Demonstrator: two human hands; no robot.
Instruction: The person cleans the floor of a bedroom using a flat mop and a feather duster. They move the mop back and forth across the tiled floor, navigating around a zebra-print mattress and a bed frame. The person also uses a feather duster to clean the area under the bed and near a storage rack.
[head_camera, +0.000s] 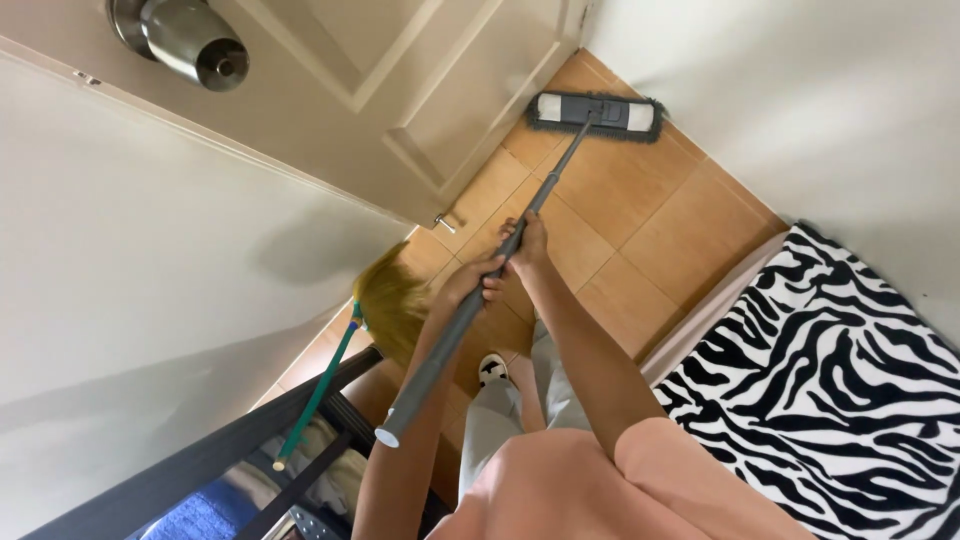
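Both my hands grip the grey pole (455, 335) of a flat mop. My right hand (530, 243) holds it higher up toward the head, and my left hand (472, 282) holds it just below. The mop's flat grey and white head (597, 113) rests on the brown tiled floor (650, 230) in the far corner, between the white door and the wall. The pole's capped end (389, 436) points back toward my body.
A white door (400, 90) with a metal knob (185, 40) stands open on the left. A straw broom (385, 305) with a green handle leans on a dark rack (250, 450). A zebra-patterned bed cover (830, 400) fills the right side.
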